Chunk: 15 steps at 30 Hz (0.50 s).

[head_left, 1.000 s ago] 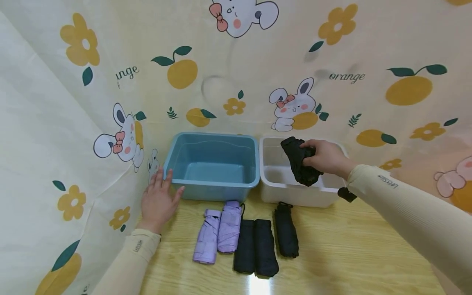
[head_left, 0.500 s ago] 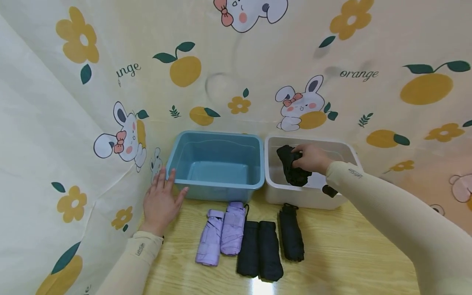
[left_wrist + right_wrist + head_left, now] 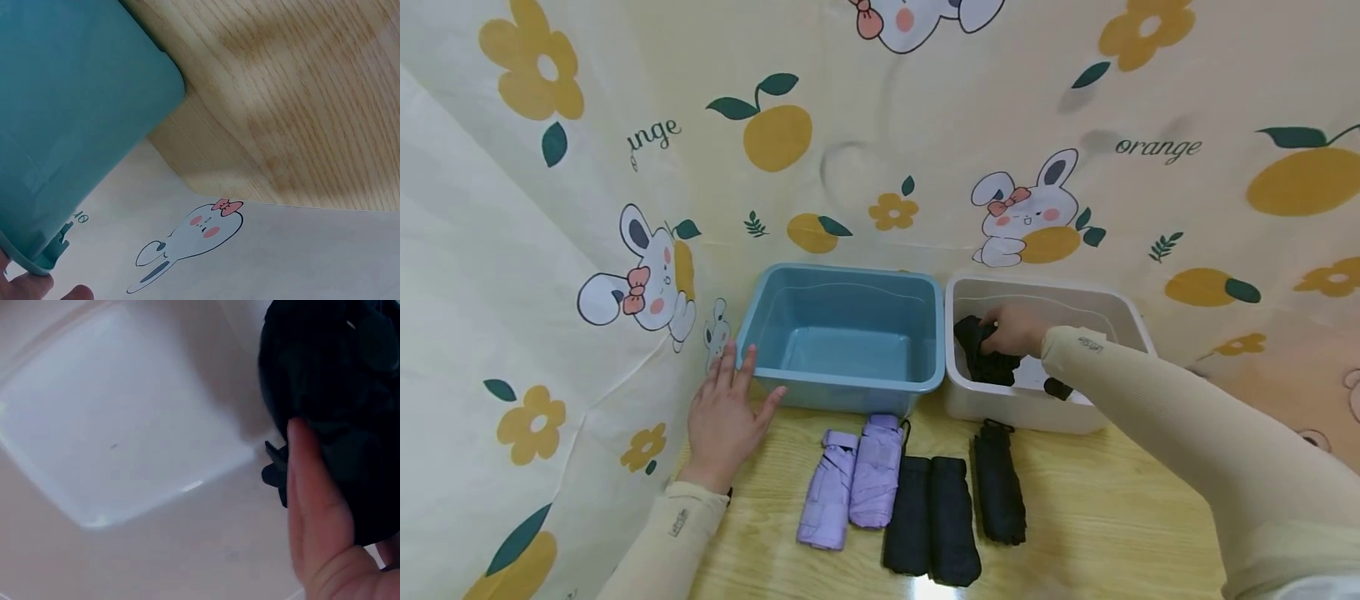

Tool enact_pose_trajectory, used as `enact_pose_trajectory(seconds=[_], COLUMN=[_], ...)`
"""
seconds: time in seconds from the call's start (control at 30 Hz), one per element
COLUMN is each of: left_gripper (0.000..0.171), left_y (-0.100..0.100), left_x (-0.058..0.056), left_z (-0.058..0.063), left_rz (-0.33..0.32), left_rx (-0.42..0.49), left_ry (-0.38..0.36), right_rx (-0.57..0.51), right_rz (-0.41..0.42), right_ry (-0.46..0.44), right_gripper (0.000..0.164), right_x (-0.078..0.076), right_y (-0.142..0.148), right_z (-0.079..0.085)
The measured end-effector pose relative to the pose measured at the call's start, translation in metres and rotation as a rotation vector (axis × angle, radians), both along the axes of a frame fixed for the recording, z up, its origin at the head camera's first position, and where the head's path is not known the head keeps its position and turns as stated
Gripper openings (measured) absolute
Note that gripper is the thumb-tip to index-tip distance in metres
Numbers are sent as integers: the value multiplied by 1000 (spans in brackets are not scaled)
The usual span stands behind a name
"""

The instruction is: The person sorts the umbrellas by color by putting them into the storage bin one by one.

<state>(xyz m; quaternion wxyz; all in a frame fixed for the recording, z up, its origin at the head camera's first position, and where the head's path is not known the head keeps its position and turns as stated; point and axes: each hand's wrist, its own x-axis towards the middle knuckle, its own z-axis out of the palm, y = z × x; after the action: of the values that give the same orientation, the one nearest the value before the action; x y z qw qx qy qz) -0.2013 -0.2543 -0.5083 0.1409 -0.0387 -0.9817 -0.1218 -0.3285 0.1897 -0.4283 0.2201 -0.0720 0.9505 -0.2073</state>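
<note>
My right hand (image 3: 1015, 329) reaches down into the white bin (image 3: 1000, 410), gripping a black folded umbrella (image 3: 988, 367) near the bin's left side. In the right wrist view the thumb lies along the loose black cloth of that umbrella (image 3: 337, 406), above the white bin floor (image 3: 119, 437). My left hand (image 3: 722, 425) has its fingers straight and spread at the left front corner of the blue bin (image 3: 842, 396). Only fingertips (image 3: 31, 287) of it show at the bin rim in the left wrist view.
In front of the bins lie two purple folded umbrellas (image 3: 827, 500) and three black folded umbrellas (image 3: 953, 525) on the wooden table (image 3: 1097, 492). The bins stand side by side against a printed cloth (image 3: 850, 83), which also rises along the left.
My right hand has lowered the black umbrella from above the white bin into it, towards its left side. The left hand stays at the blue bin. The view has shifted slightly.
</note>
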Motion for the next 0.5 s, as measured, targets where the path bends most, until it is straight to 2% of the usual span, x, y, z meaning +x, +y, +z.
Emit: enact_pose_trajectory(seconds=[0.17,0.3,0.5], left_gripper=[85,84,83], left_y=[0,0,0], left_x=[1,0,0], left_z=[0,0,0], left_rz=[-7,-11,-7], left_rx=[1,3,3], left_ry=[5,21,14], right_rx=[-14,-19,-20], right_rz=[3,-13,-8], right_ry=[-90,-129,-198], right_gripper=[58,54,52], right_x=[-8,-16,-26], right_y=[-2,-2,-4], right_z=[4,7,-6])
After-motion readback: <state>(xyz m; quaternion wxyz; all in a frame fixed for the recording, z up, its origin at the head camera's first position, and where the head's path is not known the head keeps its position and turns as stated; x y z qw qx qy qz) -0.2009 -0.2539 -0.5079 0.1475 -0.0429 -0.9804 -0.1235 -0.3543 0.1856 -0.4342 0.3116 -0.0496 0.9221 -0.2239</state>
